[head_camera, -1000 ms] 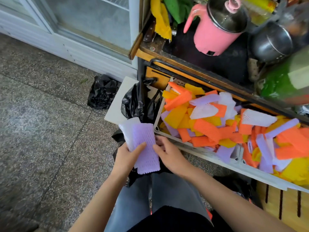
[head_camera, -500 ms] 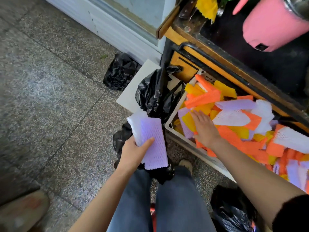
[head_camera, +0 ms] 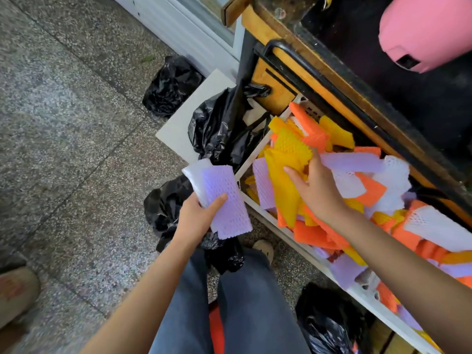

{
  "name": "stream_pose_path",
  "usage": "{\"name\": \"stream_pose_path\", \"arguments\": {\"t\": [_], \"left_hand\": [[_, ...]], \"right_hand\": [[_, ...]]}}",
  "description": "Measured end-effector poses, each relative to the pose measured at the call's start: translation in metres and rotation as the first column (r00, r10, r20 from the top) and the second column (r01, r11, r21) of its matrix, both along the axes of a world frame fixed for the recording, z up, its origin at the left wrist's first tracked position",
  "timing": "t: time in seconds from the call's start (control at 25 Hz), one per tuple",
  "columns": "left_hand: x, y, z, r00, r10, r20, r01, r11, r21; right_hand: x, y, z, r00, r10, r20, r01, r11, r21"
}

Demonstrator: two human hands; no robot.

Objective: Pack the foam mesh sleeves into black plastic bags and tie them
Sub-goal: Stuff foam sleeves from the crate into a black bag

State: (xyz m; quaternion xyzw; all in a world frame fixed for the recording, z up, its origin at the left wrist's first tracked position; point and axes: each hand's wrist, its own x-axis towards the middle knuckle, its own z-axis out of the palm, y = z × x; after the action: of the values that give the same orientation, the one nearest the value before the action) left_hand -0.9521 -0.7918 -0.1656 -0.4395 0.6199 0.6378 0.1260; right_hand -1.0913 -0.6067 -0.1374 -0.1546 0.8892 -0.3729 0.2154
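Head cam looked down at a white crate (head_camera: 258, 159) stuffed with foam sleeves (head_camera: 319, 233) in orange, yellow, purple and white, loose and jumbled, some poking over the rim; it sat on the floor under a yellow cart (head_camera: 278, 80). Just left of the crate a black bag (head_camera: 217, 129) hung slumped and crinkly; I couldn't tell where its mouth was. Another bag (head_camera: 168, 200) lay crumpled on the floor below the left hand, and a third (head_camera: 171, 83) sat further back by the wall.

Left hand (head_camera: 196, 221) was closed around a small stack (head_camera: 222, 200) of purple and white sleeves, thumb across the front, fingers hidden behind, held out over the floor bag. Right hand (head_camera: 314, 185) lay on the pile with fingers spread fairly wide, pressing on a yellow sleeve (head_camera: 283, 180); not pinched on anything yet as far as I could tell.

Handling-wise, I'd guess this stuff weighed nothing, squashed easily and sprang back; the mesh probably snagged on neighbours, so a flat grab across the middle of a few would beat picking at edges. Not fragile, just floppy. The bags looked thin and slippery; best taken by the rim.
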Motion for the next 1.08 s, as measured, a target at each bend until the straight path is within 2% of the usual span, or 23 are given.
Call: {"name": "stream_pose_path", "arguments": {"t": [0.08,0.16,0.24,0.32,0.4,0.48,0.56,0.72,0.88,0.92,1.0,1.08], "left_hand": [[-0.007,0.014,-0.002,0.999,-0.015,-0.031,0.016,1.0,0.023],[-0.01,0.025,-0.005,0.997,-0.046,-0.065,0.048,0.998,0.029],[-0.006,0.032,-0.011,0.994,-0.054,-0.097,0.065,0.991,0.115],[0.0,0.036,-0.016,0.994,-0.025,-0.106,0.054,0.959,0.28],[0.008,0.04,-0.016,0.987,0.034,-0.154,0.028,0.923,0.383],[0.016,0.043,-0.016,0.973,0.08,-0.215,0.018,0.909,0.416],[0.024,0.045,-0.019,0.972,0.094,-0.214,0.003,0.91,0.414],[0.04,0.053,-0.025,0.972,0.198,-0.129,-0.152,0.942,0.301],[0.051,0.064,-0.035,0.957,0.267,-0.11,-0.24,0.948,0.207],[0.052,0.065,-0.037,0.954,0.281,-0.101,-0.257,0.945,0.202],[0.056,0.065,-0.043,0.952,0.296,-0.073,-0.278,0.941,0.196],[0.057,0.066,-0.046,0.955,0.289,-0.063,-0.273,0.942,0.195]], "right_hand": [[0.008,0.002,0.011,0.998,-0.005,0.069,0.01,0.998,-0.062],[0.012,0.001,0.009,0.963,-0.008,0.269,0.05,0.988,-0.149],[0.015,-0.004,-0.002,0.893,0.051,0.447,0.021,0.988,-0.154],[0.018,-0.01,-0.016,0.869,0.129,0.478,-0.087,0.99,-0.108],[0.023,-0.016,-0.029,0.852,0.125,0.509,-0.079,0.991,-0.112],[0.033,-0.024,-0.038,0.819,0.096,0.566,-0.039,0.993,-0.112],[0.047,-0.029,-0.043,0.795,0.088,0.6,-0.037,0.995,-0.097],[0.073,-0.03,-0.045,0.884,0.189,0.427,-0.182,0.982,-0.057],[0.09,-0.02,-0.047,0.903,0.207,0.376,-0.189,0.978,-0.084],[0.086,-0.012,-0.047,0.939,0.201,0.278,-0.191,0.979,-0.065],[0.065,0.016,-0.05,0.974,0.22,-0.054,-0.216,0.974,0.073],[0.032,0.053,-0.055,0.903,0.33,-0.273,-0.209,0.896,0.392]]}}
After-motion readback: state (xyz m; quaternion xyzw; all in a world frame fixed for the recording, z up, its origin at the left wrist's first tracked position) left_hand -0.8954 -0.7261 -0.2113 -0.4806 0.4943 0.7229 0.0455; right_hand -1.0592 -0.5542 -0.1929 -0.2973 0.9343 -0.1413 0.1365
